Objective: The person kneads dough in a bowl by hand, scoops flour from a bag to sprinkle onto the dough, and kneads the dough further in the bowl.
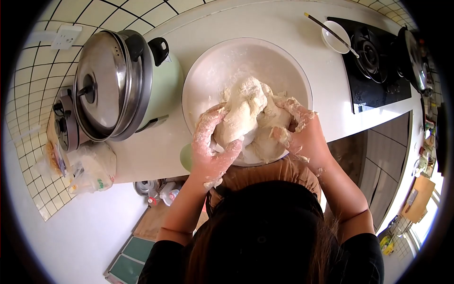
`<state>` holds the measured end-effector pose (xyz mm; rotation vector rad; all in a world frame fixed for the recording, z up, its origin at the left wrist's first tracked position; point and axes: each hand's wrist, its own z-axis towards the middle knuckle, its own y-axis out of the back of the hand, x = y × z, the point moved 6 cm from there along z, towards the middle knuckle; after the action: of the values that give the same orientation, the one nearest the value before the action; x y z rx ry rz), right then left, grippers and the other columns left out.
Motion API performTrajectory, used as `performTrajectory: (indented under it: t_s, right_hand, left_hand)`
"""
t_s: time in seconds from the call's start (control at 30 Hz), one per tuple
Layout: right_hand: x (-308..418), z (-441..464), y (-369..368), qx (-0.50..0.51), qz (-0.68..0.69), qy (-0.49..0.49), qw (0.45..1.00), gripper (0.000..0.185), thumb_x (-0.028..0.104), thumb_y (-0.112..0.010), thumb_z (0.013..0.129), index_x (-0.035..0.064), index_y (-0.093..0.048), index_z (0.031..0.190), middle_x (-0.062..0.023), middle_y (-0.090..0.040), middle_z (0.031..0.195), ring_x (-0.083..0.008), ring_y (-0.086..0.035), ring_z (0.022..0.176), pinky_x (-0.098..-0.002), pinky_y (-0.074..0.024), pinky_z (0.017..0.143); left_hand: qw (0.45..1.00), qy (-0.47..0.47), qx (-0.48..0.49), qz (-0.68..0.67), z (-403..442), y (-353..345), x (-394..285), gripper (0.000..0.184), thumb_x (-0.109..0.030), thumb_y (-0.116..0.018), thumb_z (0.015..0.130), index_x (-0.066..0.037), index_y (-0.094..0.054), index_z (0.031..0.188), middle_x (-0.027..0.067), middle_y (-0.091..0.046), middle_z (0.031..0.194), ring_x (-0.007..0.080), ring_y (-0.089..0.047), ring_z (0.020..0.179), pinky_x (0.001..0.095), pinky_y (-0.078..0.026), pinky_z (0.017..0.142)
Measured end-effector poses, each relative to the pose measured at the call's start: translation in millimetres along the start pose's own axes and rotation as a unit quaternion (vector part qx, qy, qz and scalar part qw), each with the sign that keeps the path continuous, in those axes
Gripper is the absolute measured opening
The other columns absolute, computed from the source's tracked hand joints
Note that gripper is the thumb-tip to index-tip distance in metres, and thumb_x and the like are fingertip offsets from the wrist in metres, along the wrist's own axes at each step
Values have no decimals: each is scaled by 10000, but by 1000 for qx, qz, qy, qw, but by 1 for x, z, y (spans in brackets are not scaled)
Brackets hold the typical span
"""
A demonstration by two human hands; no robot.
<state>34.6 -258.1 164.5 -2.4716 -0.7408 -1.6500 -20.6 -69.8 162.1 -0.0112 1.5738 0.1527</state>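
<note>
A large lump of pale dough (246, 111) is lifted up inside a wide white basin (208, 71) on the counter. My left hand (210, 135) curls around the dough's left side, its fingers and thumb pressed into it. On the other side my right hand (300, 130) grips the dough with bent fingers. Flour and sticky bits coat both hands, and scraps cling near the wrists. The dough's surface is rough and uneven, and its underside is partly hidden by my hands.
A big lidded pot (101, 85) stands left of the basin, with plastic bags (94, 165) in front of it. At the back right, a white bowl (335, 40) with a stick across it (331, 33) sits beside a black gas stove (373, 85).
</note>
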Motion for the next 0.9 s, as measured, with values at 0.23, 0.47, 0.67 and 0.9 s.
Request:
performTrajectory:
  t_s: [0.23,0.47,0.67,0.9]
  right_hand:
    - [32,51,11,-27,-107,115,987,487,129,-643,711,-9,-572,1172,-202,-643,784,-274,-622,684,-358,-499,665]
    - [-7,120,14,138,-549,71,822,329,175,-596,776,27,-584,1069,-190,-638,824,-349,-610,737,-403,-486,667]
    - [40,84,17,0,-532,155,833,196,148,-568,803,17,-600,945,-174,-638,836,-343,-609,793,-408,-490,699]
    - [-108,68,-23,-12,-653,110,749,447,266,-550,845,-52,-546,1158,-246,-456,1292,-345,-396,1256,-417,-344,1029]
  left_hand:
    - [996,-82,-7,44,56,7,1,555,-74,-697,735,-8,-466,1235,168,-455,1284,282,-450,1192,391,-383,992]
    - [849,59,135,507,100,23,66,418,-305,-606,838,-62,-587,1178,130,-491,1319,306,-460,1209,374,-377,1005]
    - [914,92,51,393,77,45,66,390,-346,-558,853,-82,-606,1136,145,-557,1217,311,-538,1095,389,-419,946]
    - [834,146,130,515,22,2,151,751,-434,-596,809,-16,-335,1376,258,-360,1373,408,-352,1264,457,-282,1059]
